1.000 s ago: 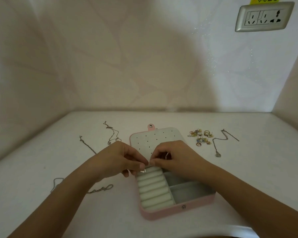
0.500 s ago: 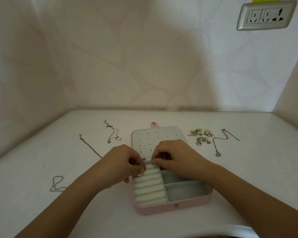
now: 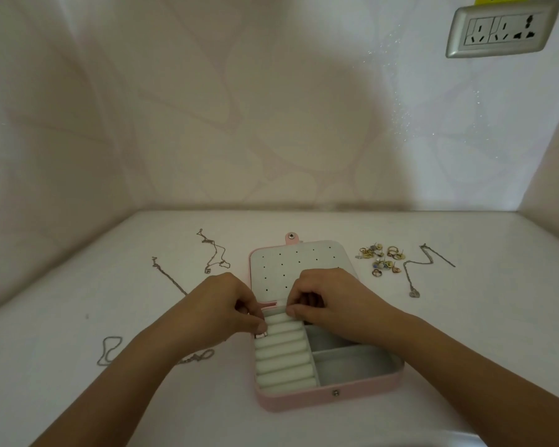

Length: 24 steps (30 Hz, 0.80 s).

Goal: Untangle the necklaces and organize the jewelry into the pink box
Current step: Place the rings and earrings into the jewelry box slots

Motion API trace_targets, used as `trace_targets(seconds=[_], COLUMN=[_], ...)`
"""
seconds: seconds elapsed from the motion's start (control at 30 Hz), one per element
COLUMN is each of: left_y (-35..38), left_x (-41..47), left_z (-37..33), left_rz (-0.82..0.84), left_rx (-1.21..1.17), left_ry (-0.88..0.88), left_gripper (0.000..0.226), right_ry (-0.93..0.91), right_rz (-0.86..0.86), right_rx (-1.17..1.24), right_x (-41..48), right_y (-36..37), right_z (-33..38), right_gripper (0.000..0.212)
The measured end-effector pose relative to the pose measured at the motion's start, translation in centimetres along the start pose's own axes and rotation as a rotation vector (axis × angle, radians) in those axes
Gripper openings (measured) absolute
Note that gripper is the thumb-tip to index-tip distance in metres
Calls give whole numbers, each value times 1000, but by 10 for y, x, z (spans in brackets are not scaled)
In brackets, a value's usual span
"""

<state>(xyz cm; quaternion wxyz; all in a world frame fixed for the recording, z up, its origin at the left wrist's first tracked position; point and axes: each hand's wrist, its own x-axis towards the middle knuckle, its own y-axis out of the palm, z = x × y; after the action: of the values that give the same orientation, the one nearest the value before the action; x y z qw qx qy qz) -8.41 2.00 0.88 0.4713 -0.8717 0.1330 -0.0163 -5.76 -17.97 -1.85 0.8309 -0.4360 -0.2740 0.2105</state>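
Pinching a silver piece over the pink box, left hand; right hand curled, hold unclear.

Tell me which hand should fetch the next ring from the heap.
Right. The heap of rings and earrings lies right of the pink box, nearer the right hand; the left hand would have to cross the box.

My left hand slides down the white rolls with a silver piece, leaving my right hand.
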Motion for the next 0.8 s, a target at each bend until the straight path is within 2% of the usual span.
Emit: trace_targets(seconds=[0.17,0.4,0.67,0.8], left_y=[0,8,12,10], left_x=[-3,-7,-8,-7], left_z=[-2,-12,-12,-11], left_rz=[13,-99,-123,-126], left_rx=[155,389,272,171], left_ry=[52,25,-21,-53], left_gripper=[10,18,10,15], right_ry=[-8,-13,-18,-17], right_rz=[-2,4,-3,-2], right_rx=[1,-22,-21,-25], right_x=[0,1,0,1], right_y=[1,2,2,2], right_z=[-1,-1,-1,-1], right_gripper=[11,12,12,13])
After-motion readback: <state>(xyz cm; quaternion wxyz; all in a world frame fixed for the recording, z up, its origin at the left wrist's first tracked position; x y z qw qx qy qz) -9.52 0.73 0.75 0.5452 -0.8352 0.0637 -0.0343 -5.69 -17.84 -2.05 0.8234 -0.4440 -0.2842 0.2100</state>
